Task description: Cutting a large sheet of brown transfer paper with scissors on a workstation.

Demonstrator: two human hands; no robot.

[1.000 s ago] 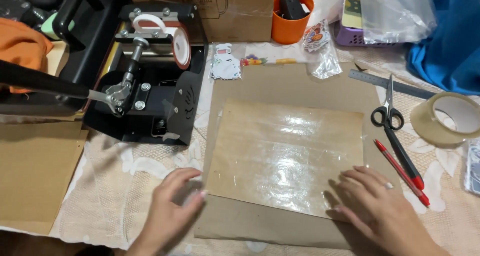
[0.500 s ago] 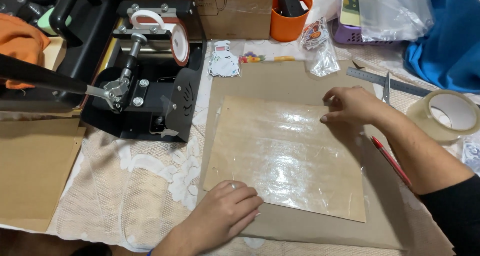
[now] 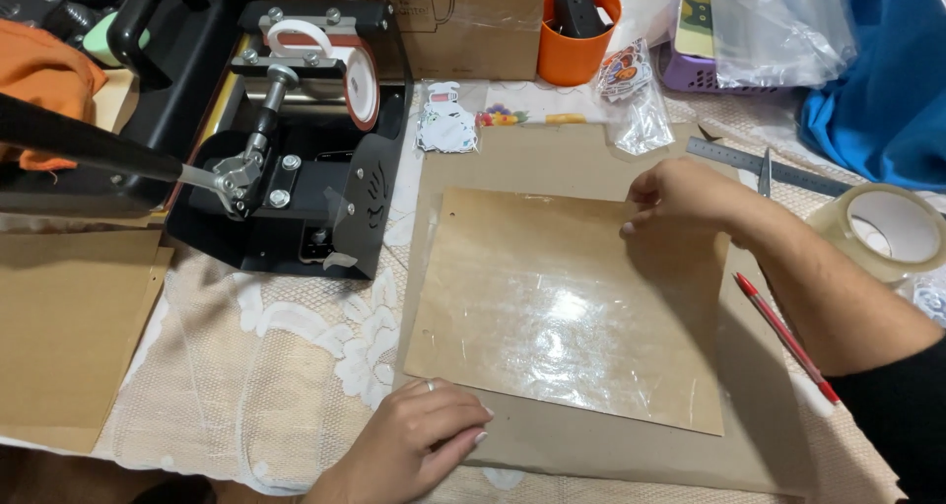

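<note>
Your worktop, under a lace cloth, carries a black mug press at your upper left. Right of it, a brown cardboard sheet bears a glossy kraft sheet. Your left hand presses flat on the sheet's near corner, grip spread. Your right hand rests at the far right corner, fingers curled; whether it pinches, you cannot tell.

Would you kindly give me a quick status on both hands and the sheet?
Left hand flat on glossy brown sheet's near corner. Right hand pinching its far right corner. Sheet lying on larger cardboard. Red pen beside the right forearm.
</note>
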